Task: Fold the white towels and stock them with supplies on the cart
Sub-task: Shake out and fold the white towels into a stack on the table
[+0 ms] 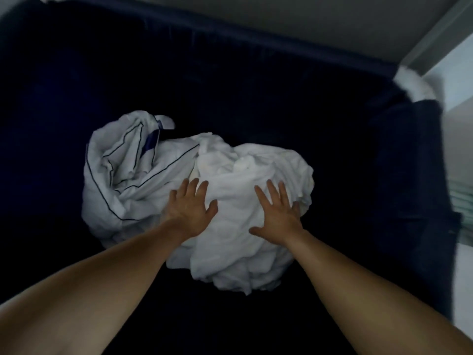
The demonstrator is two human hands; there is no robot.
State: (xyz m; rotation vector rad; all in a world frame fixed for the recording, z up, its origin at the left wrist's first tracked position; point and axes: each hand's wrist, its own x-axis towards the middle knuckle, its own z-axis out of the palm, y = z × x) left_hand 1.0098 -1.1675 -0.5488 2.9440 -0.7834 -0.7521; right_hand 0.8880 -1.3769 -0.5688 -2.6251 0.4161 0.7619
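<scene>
White towels [238,172] lie in a crumpled heap in the middle of a dark blue cover [230,80], with both hands laid on top.

The left hand [190,208] and the right hand [277,216] rest palm down on the near part of the heap, a little apart, fingers straight and spread, gripping nothing. Both bare forearms reach in from the lower edge. Touching the heap on its left is a rumpled white cloth with thin dark piping [128,170] along its edges. At the cover's far right corner a bit of another white fabric [412,83] shows, blurred. A pale wall [307,19] runs behind the cover.
</scene>
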